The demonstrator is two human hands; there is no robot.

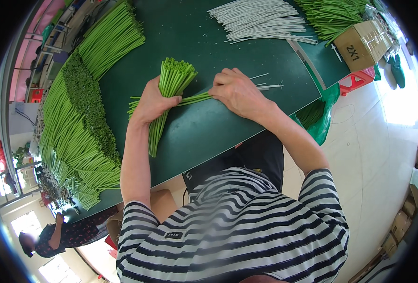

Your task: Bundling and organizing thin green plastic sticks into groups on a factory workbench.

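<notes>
Desk (pixel 180 30) is lying open ahead of your bundle (pixel 175 78); stems (pixel 62 113) are blocking your left, white sticks (pixel 258 20) and a box (pixel 363 45) your far right.

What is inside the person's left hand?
A bunch of green stems, sticking out above and below the left hand. The thumb covers part of the bunch's middle, so that bit can't be seen.

The stems (pixel 175 80) are coloured bright green, the worktop (pixel 204 129) dark green, the rods (pixel 258 21) white; the shirt (pixel 256 226) is striped dark and white.
</notes>
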